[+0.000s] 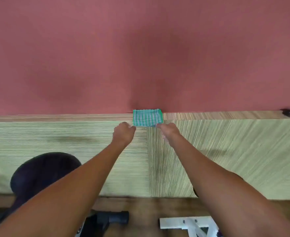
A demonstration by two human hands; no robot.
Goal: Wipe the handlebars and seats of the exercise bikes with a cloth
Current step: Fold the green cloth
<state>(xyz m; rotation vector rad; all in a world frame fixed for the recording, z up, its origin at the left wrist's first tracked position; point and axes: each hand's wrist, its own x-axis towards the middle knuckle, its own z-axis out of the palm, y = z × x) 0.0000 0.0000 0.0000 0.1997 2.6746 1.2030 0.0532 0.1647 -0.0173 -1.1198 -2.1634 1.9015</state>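
Below the dull red wall (140, 48), pale striped wooden panelling (55, 134) fills the middle band, with a rounded black bike seat (43, 171) at lower left. The folded green checked cloth (147, 117) lies on the panelling's top ledge, centre frame. It looks light, soft and floppy, so I'd pinch both near corners. My left hand (123, 132) is curled at one corner and my right hand (168, 130) reaches the other; whether either grips, I cannot tell.
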